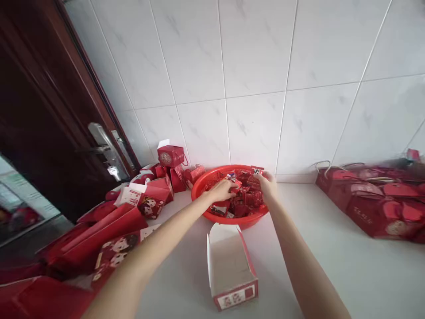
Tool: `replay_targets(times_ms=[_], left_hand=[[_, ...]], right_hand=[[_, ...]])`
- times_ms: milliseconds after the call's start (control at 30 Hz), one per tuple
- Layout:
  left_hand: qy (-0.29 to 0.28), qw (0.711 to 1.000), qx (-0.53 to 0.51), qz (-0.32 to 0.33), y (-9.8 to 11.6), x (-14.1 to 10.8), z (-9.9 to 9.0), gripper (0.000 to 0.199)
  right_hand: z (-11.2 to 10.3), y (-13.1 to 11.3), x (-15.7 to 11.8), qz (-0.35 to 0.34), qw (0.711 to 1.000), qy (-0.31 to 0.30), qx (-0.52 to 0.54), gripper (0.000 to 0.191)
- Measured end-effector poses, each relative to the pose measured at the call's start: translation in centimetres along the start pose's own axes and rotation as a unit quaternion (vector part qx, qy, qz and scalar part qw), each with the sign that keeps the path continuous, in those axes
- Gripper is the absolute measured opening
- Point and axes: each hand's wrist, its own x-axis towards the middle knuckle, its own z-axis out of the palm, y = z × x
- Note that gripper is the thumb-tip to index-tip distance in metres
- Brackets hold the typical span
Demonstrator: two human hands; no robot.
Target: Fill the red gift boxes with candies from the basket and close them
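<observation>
At twelve o'clock: red basket point(246, 221), wrapped sweets point(241, 208); left hand point(223, 191), right hand point(266, 184) among them, fingers half-curled, grip unclear.

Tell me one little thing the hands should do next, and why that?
I'd probably carry the small packet at the fingertips of the right hand over to the open box and lay it inside. The box looks empty, its top is open, and it sits just in front of the red basket full of packets.
</observation>
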Motion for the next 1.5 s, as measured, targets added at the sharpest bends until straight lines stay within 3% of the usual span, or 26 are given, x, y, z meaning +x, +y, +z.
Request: replay_targets(times_ms=[267,367,500,633,833,967,1100,1300,1500], left_hand=[[0.12,0.988,-0.092,-0.008,-0.4,-0.1,-0.4,0.024],[0.156,0.978,-0.136,-0.019,-0.6,-0.2,-0.4,0.035],[0.175,0.968,-0.176,-0.049,-0.9,-0.1,-0.2,0.048],[0.189,0.962,-0.189,-0.055,-0.7,0.0,-0.3,0.041],[0.257,0.951,-0.173,0.016,-0.4,-0.3,-1.0,0.021],[0.282,0.941,-0.171,0.075,-0.5,-0.5,-1.2,0.022],[0.323,0.927,-0.17,0.089,-0.8,-0.4,-1.1,0.019],[0.323,0.919,-0.2,0.102,-0.9,-0.3,-0.9,0.017],[0.3,0.922,-0.211,0.123,-0.6,-0.5,-1.0,0.017]], right_hand=[[-0.1,0.3,0.3,0.001,1.0,-0.026,-0.016,0.013],[-0.2,0.2,0.2,0.001,0.999,-0.043,-0.026,0.012],[-0.3,0.2,0.2,0.001,0.998,-0.056,-0.038,0.014],[-0.3,0.3,0.2,0.0,0.997,-0.064,-0.044,0.015],[-0.2,0.2,0.1,0.012,0.996,-0.074,-0.05,0.012],[-0.2,0.0,-0.1,0.026,0.994,-0.088,-0.053,0.014],[-0.2,0.1,-0.1,0.031,0.994,-0.089,-0.056,0.018],[-0.3,0.0,-0.1,0.034,0.993,-0.105,-0.048,0.014],[-0.5,-0.6,-0.6,0.054,0.982,-0.176,-0.05,0.019]])
